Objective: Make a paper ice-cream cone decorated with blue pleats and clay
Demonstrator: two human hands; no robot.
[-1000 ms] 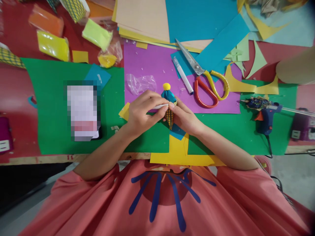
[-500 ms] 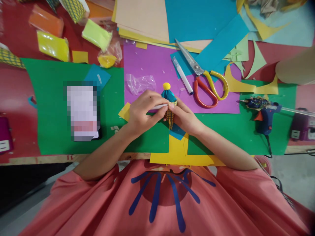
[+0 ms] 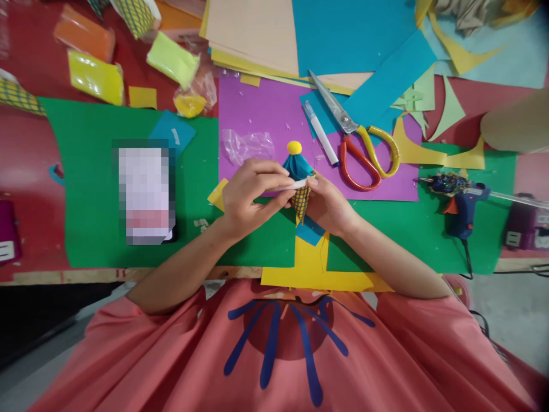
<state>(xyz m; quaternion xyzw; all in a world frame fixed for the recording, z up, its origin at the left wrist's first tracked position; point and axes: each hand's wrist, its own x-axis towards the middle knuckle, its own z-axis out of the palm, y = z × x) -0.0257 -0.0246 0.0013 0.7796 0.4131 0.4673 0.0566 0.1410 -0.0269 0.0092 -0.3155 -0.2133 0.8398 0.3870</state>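
Note:
Between my hands is a small cone figure (image 3: 301,201) with a yellow-and-dark checked lower part, a gathered blue top and a yellow ball (image 3: 294,147) on its tip. My left hand (image 3: 251,194) pinches a thin white strip (image 3: 295,185), which lies across the front of the cone just under the blue part. My right hand (image 3: 330,203) holds the cone from the right, its thumb at the strip's right end. The right fingers behind the cone are mostly hidden.
Scissors (image 3: 362,149) and a white pen (image 3: 321,133) lie beyond my hands on purple paper (image 3: 274,97). A blue glue gun (image 3: 463,209) is at the right, a blurred-out phone (image 3: 144,191) at the left. Clay packets (image 3: 96,77) sit at the back left.
The cone has tilted and shifted slightly right. More of the white strip shows across its front, and my right thumb has moved right along it. The whole view has shifted a little.

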